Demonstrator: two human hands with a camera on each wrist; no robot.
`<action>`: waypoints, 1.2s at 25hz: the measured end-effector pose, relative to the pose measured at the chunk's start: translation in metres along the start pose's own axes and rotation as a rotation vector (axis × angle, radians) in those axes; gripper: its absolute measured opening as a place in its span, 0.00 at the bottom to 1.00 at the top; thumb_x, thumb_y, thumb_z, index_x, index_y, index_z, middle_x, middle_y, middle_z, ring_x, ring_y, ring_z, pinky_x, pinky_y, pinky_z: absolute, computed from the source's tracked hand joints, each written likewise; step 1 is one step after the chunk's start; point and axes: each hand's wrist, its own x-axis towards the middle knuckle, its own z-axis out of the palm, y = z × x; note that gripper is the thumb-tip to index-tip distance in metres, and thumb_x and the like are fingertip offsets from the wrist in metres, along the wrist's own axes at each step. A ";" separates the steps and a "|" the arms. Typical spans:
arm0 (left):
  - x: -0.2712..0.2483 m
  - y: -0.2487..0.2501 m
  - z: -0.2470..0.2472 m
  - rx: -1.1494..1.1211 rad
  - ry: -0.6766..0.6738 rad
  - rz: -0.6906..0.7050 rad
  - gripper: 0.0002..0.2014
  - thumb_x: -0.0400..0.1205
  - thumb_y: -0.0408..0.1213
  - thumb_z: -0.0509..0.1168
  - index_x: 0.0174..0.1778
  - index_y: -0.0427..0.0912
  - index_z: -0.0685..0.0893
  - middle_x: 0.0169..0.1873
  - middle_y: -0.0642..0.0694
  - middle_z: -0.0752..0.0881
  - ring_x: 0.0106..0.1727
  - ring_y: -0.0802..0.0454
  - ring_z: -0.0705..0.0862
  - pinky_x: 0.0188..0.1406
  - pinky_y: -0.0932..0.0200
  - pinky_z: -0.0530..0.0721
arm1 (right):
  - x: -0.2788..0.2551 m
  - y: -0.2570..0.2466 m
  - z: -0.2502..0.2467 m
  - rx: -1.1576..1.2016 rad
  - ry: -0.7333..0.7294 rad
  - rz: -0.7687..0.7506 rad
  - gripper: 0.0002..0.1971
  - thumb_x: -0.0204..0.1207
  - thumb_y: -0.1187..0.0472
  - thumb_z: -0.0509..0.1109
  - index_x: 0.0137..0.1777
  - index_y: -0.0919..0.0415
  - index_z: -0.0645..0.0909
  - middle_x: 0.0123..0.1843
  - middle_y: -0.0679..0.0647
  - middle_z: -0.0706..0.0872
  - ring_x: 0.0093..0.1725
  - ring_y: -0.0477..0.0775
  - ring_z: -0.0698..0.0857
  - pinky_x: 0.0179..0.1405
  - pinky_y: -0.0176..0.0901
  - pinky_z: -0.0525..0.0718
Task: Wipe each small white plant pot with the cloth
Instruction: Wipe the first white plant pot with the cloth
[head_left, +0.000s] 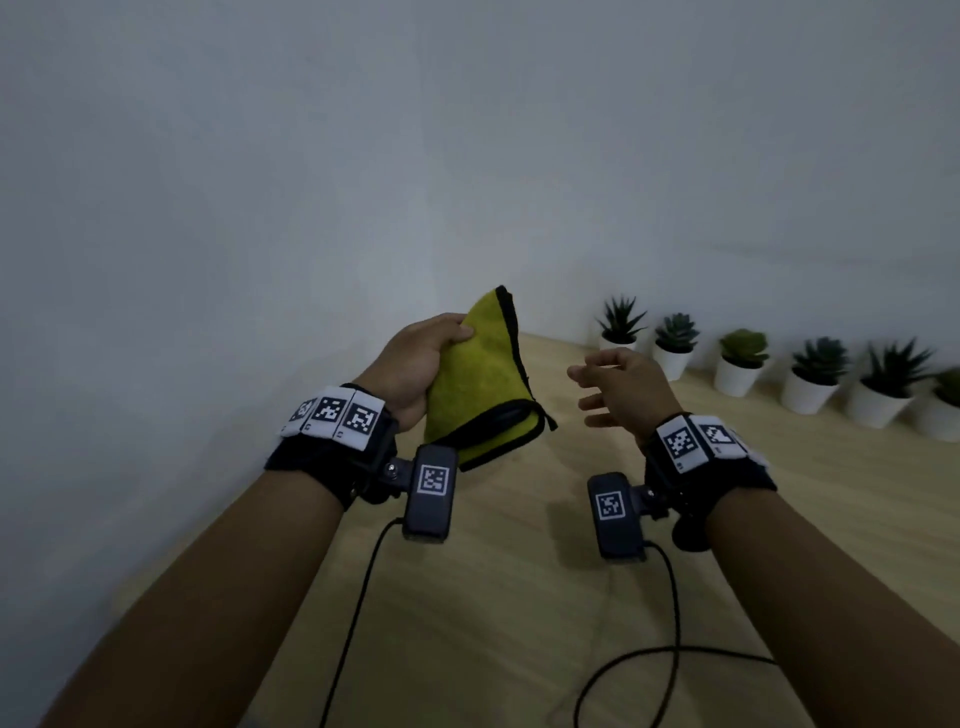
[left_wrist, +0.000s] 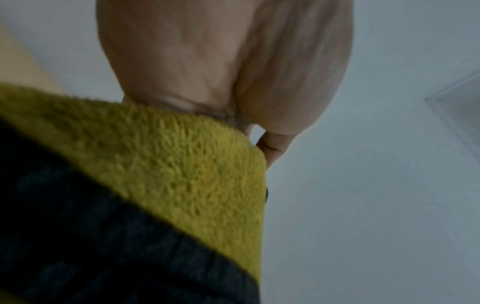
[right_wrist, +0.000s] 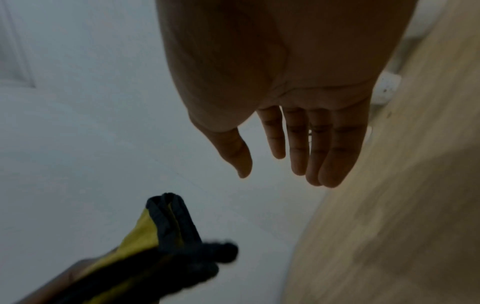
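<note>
My left hand (head_left: 421, 358) grips a folded yellow cloth (head_left: 480, 379) with black trim, held up above the wooden table; the cloth (left_wrist: 166, 164) fills the lower left of the left wrist view under my palm (left_wrist: 221, 61). My right hand (head_left: 618, 384) hovers open to the right of the cloth, fingers (right_wrist: 311, 148) straight and holding nothing. In the right wrist view the cloth (right_wrist: 161, 236) shows at lower left. Several small white pots with green plants stand in a row along the wall, the nearest to my right hand being a pot (head_left: 672, 361) just beyond it.
The light wooden table (head_left: 519, 597) runs from the wall corner toward me. Black cables (head_left: 670, 649) from the wrist cameras lie looped on it. A plain white wall (head_left: 311, 156) rises right behind the pots and to the left.
</note>
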 end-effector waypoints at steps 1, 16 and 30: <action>0.014 -0.004 0.008 -0.049 0.010 -0.013 0.10 0.84 0.34 0.59 0.50 0.40 0.86 0.47 0.40 0.88 0.50 0.43 0.86 0.51 0.51 0.84 | 0.010 -0.002 -0.007 -0.057 0.061 0.008 0.20 0.73 0.57 0.77 0.62 0.60 0.79 0.53 0.61 0.87 0.43 0.58 0.88 0.40 0.53 0.91; 0.135 -0.069 0.014 -0.468 0.027 -0.255 0.24 0.81 0.42 0.60 0.70 0.32 0.79 0.64 0.32 0.85 0.64 0.34 0.84 0.53 0.45 0.86 | 0.111 -0.006 -0.007 -0.314 0.320 0.157 0.22 0.68 0.51 0.81 0.41 0.70 0.79 0.42 0.72 0.89 0.34 0.65 0.91 0.35 0.68 0.89; 0.141 -0.085 0.005 -0.504 -0.095 -0.203 0.17 0.84 0.41 0.56 0.63 0.37 0.82 0.42 0.42 0.91 0.40 0.47 0.91 0.39 0.54 0.86 | 0.143 0.023 0.004 -0.128 0.402 0.189 0.37 0.69 0.54 0.82 0.76 0.59 0.70 0.55 0.60 0.85 0.36 0.64 0.89 0.34 0.60 0.91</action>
